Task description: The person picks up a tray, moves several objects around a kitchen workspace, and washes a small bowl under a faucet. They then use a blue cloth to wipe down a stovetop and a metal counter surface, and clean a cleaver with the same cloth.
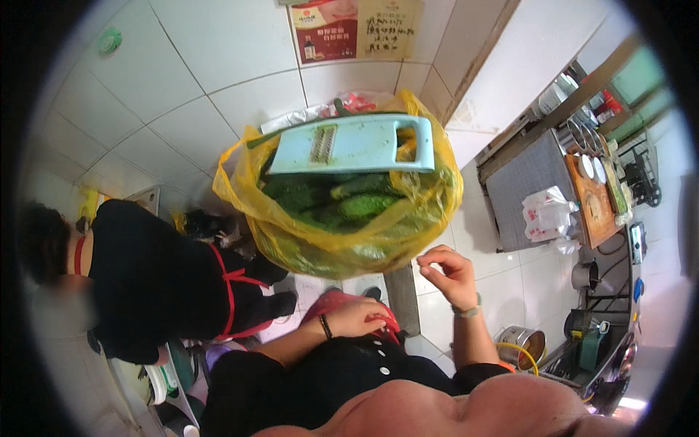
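Note:
A yellow plastic bag (349, 246) bulging with green cucumbers (366, 205) stands in front of me. Across its mouth lies a light blue plastic grater (360, 145), its toothed metal blade towards the left and its handle hole to the right. Bits of green cling to its surface. My right hand (450, 273) is raised just below the bag's right side, fingers loosely curled and nothing visible in it. Against the red apron (390, 314) at my waist rests my left hand (357, 322), which holds nothing that I can see.
To my left a person (158, 273) in black with red apron ties bends over. A white doorway edge (480, 120) rises at the right. Beyond it are a grey-covered table (527, 191), a wooden board (592, 196), white plastic bags (546, 213) and a metal pot (521, 344) on the floor.

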